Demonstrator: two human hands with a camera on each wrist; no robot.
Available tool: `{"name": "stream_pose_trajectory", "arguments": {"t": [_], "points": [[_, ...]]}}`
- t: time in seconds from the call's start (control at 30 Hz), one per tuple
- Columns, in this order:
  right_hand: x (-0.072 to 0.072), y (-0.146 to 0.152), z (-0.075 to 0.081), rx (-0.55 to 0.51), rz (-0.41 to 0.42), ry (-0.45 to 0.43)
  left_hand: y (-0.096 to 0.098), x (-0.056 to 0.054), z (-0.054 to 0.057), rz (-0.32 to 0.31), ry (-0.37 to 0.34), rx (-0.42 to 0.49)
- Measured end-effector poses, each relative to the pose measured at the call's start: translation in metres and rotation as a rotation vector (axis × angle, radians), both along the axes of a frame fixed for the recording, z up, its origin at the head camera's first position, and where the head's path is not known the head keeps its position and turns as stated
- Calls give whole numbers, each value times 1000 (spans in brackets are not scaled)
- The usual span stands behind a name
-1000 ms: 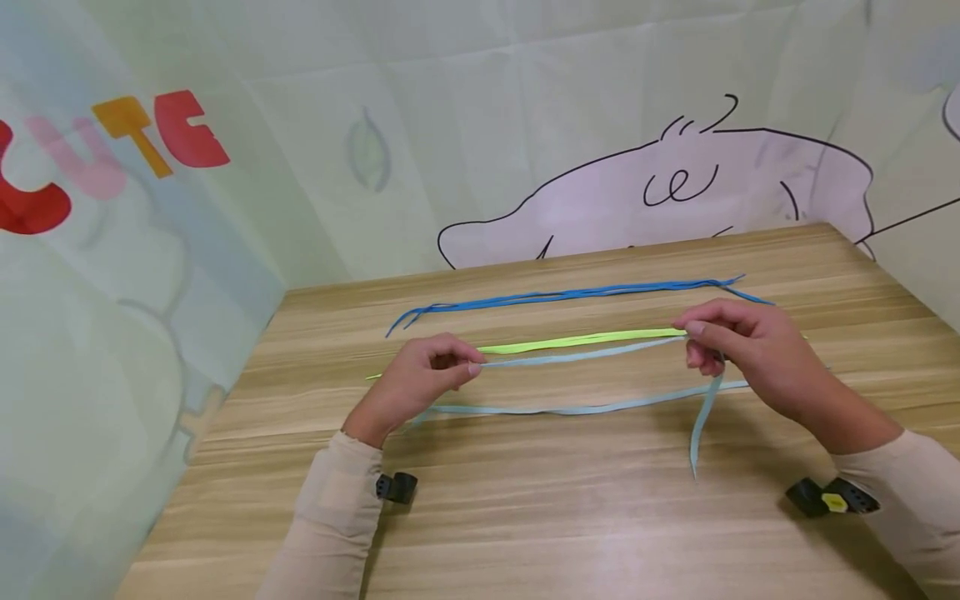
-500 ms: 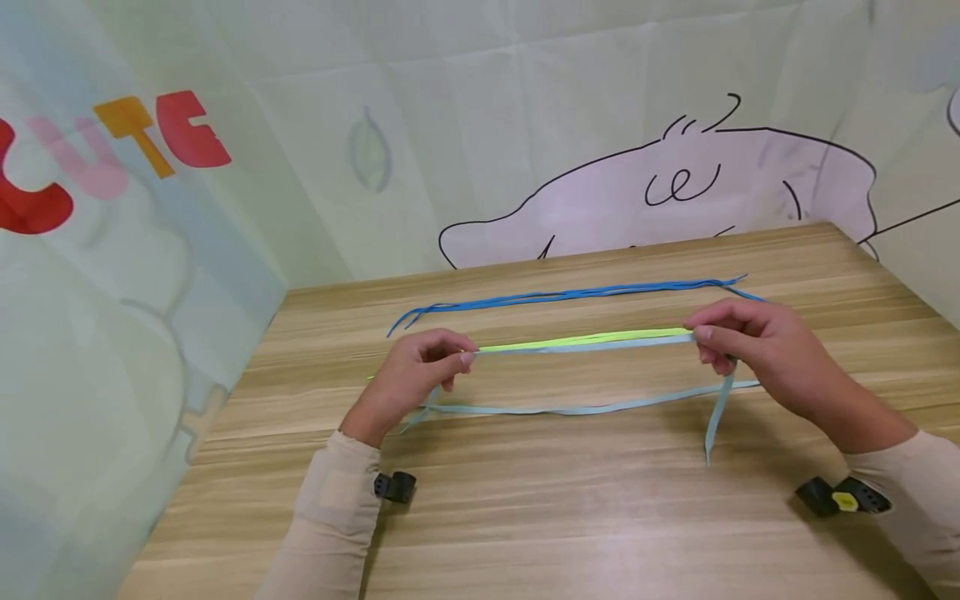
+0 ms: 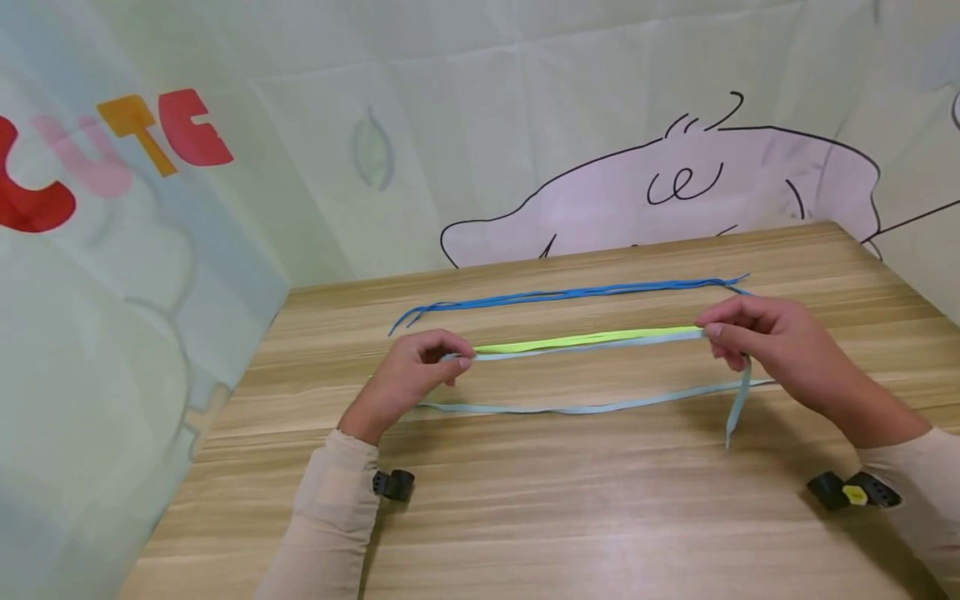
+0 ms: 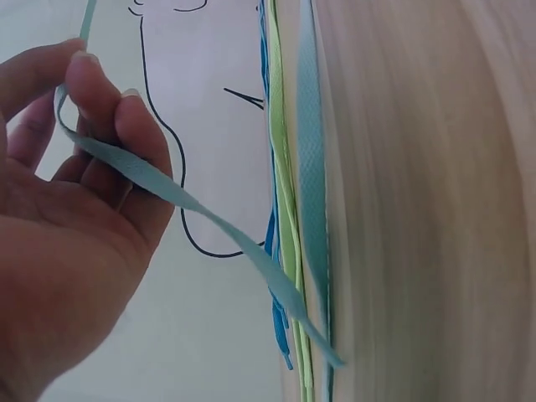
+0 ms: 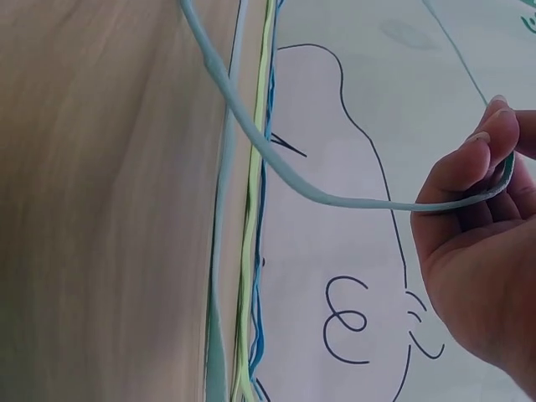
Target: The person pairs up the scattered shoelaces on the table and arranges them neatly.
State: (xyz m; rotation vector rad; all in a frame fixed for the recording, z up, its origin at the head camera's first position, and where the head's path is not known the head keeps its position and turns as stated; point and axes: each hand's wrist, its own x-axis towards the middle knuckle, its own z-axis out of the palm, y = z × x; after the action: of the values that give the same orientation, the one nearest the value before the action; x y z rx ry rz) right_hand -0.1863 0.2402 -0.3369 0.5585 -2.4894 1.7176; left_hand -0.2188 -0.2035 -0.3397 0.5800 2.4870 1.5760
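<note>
Between my two hands a light blue shoelace (image 3: 600, 342) is stretched above the table. My left hand (image 3: 405, 379) pinches it near one end between thumb and forefinger; in the left wrist view the loose end (image 4: 226, 222) trails down across the palm. My right hand (image 3: 787, 354) pinches the other side, and a tail (image 3: 738, 404) hangs below it. A second light blue shoelace (image 3: 570, 410) lies on the table nearer to me. Yellow-green shoelaces (image 3: 585, 339) lie just behind the held one, partly hidden by my hands.
Blue shoelaces (image 3: 570, 292) lie in a row toward the back of the wooden table (image 3: 525, 517). A printed cloth (image 3: 420, 125) hangs behind the table and along its left side.
My right hand has moved slightly right, and its hanging tail has shifted right with it. The held shoelace has risen in view, closer to the yellow-green ones, and is straighter.
</note>
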Motion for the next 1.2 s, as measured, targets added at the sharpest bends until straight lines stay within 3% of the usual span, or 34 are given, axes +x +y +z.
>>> {"name": "stream_pose_trajectory", "arguments": {"t": [0.3, 0.77, 1.2], "points": [[-6, 6, -6, 97, -11, -24, -4, 0, -1, -23, -65, -102], [-10, 10, -11, 134, 66, -60, -9, 0, -1, -20, -104, -147], [-12, 27, -3, 256, 30, -77, -21, 0, 5, -43, -87, -171]]}}
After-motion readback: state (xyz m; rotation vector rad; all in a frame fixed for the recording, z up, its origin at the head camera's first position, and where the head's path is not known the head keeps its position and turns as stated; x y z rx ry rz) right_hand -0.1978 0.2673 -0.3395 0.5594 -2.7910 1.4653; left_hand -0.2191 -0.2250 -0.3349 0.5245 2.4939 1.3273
